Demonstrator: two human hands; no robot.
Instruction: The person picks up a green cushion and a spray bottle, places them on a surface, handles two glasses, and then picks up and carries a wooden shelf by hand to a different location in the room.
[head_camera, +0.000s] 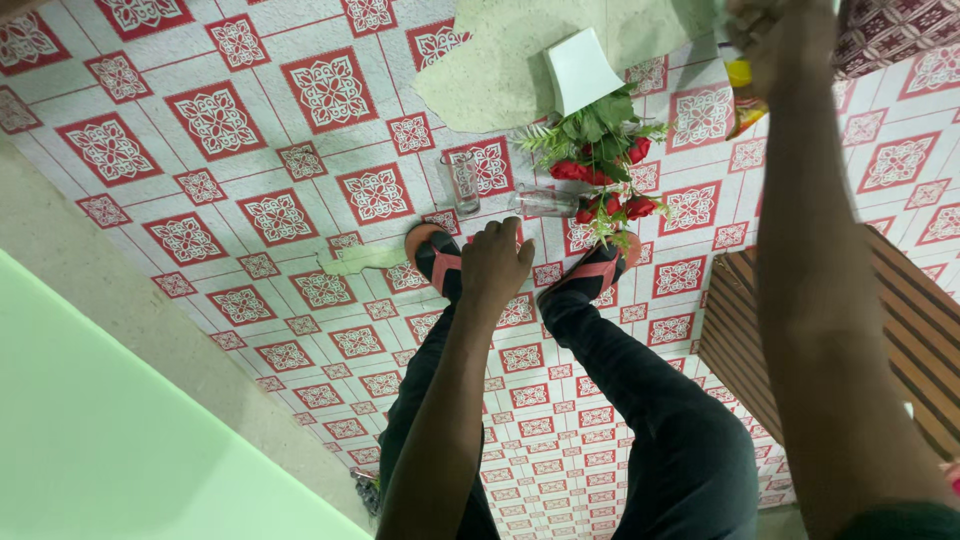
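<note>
A person's dark-trousered legs (640, 400) and red sandals (440, 262) stand on a red-and-white patterned floor (250, 150). The left hand (495, 262), fingers curled and holding nothing, hangs just short of a clear glass lying on its side (545, 202) beside red flowers (600, 175); an upright glass (461, 182) stands near. The right hand (775, 40), at the top edge, grips something yellow (742, 85), partly hidden.

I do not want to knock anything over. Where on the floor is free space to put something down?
Free: the red-and-white patterned floor left of the upright clear drinking glass. Crowded: around the left hand, where the glass, a lying clear bottle and red roses with green leaves cluster.
</note>
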